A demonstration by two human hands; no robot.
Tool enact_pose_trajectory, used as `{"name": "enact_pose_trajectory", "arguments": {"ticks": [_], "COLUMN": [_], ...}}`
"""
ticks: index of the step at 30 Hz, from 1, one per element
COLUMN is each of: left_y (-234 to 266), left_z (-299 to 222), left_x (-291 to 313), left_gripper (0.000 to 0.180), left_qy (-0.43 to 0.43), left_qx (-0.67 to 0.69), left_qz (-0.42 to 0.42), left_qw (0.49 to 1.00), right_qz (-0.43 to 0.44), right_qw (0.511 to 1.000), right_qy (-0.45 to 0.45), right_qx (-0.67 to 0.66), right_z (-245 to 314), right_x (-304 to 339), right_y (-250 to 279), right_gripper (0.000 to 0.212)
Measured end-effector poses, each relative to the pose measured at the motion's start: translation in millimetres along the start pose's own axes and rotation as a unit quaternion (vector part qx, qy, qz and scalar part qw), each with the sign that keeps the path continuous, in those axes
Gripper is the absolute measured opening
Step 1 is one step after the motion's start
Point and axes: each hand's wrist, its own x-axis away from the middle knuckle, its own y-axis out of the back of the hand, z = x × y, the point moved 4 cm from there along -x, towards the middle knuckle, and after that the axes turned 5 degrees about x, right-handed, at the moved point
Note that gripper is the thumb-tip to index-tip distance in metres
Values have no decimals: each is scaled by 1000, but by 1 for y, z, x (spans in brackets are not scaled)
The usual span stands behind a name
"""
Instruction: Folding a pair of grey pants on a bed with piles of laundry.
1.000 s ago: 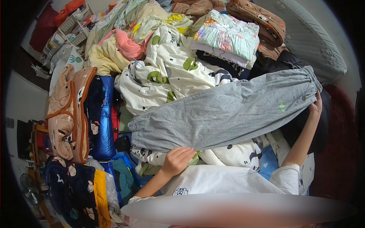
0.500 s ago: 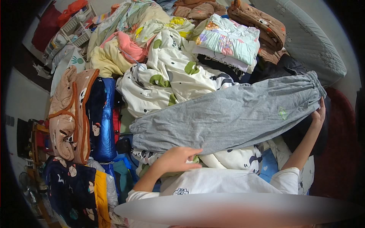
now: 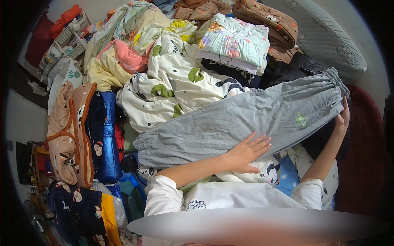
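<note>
A pair of grey sweatpants lies stretched out in front of me, doubled lengthwise, with its gathered waistband at the upper right and its elastic cuffs at the left. A small green print marks the fabric near the waist. Fingers spread, my left hand rests flat on the near edge around the middle of the legs. At the waistband's near corner my right hand grips the sweatpants; part of its hold is hidden by the cloth. Beneath lies a white blanket with green and black patches.
Beyond the sweatpants stands a folded clothes stack, with brown quilted bedding behind it. To the left are a folded tan quilted piece, a blue padded roll and a navy-and-yellow patterned cloth. A pale mattress leans at the far right.
My left hand has moved right and forward from beside the near edge onto the sweatpants, its fingers spreading flat. My right hand stays at the waistband. The whole view has shifted slightly.
</note>
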Motion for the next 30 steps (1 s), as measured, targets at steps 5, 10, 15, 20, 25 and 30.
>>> {"name": "enact_pose_trajectory", "arguments": {"ticks": [5,10,15,20,25,30], "left_y": [-15,-23,-41,-32,11,47], "left_z": [-14,-19,-19,-26,-22,-34], "left_x": [-3,-12,-17,-11,44,149], "left_gripper": [83,81,85,84,80,75], "left_qy": [24,49,51,35,128,221], "left_qx": [-75,-82,-77,-29,68,345], "left_qz": [-18,-7,-24,-42,-60,-117], "left_qw": [997,995,995,998,988,905], "right_qz": [43,-67,31,156,23,48], "right_qw": [999,989,995,986,998,998], "right_qy": [-3,118,95,52,64,29], "right_qx": [-4,55,13,-21,0,-10], "right_z": [-14,-32,-65,-47,0,38], "right_x": [19,52,67,42,31,29], "right_y": [-47,-129,-178,-137,-73,-10], "right_gripper": [29,29,29,30,32,33]}}
